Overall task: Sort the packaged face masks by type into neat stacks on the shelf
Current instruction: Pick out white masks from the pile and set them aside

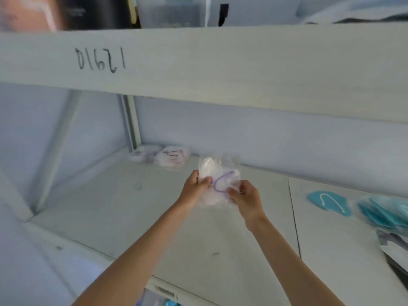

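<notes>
Nearest me, the shelf (pixel 136 219) shows a pale front lip low in the frame and a broad bare stretch of board under my forearms. A seam splits it on the right, where a teal mask (pixel 329 203) lies flat near a heap of teal packets (pixel 384 214) by the edge. Over mid-shelf, my left hand (pixel 194 188) and right hand (pixel 247 200) reach forward, both pinching one clear packet holding a white mask (pixel 217 182) with a purple loop, held above the board. Behind, in the back left corner, I see two white mask packets (pixel 161 156) side by side. Overhead hangs a beam (pixel 220 69) marked with handwritten digits.
</notes>
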